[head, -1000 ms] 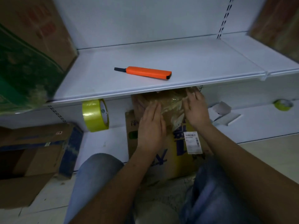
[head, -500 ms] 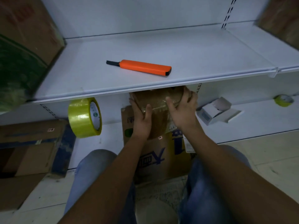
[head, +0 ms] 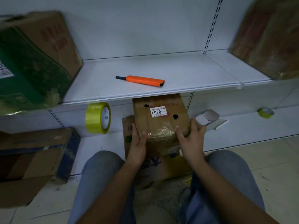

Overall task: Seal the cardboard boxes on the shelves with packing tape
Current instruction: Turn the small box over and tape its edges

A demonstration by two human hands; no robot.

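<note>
A small brown cardboard box with a white label and shiny tape on its near edge sits on a bigger box with blue print, under the shelf edge. My left hand grips its left near corner, thumb on top. My right hand grips the right near corner with fingers spread. A roll of yellow packing tape stands on edge on the lower shelf, left of the box. An orange utility knife lies on the upper shelf.
Large boxes stand on the upper shelf at far left and far right. An open box lies on the floor at left. A small white open carton and a second tape roll sit on the lower shelf at right.
My hands went from pressing tape on the box's top to gripping its near corners. The small box has tipped towards me, so its labelled face now shows. The view has pulled back.
</note>
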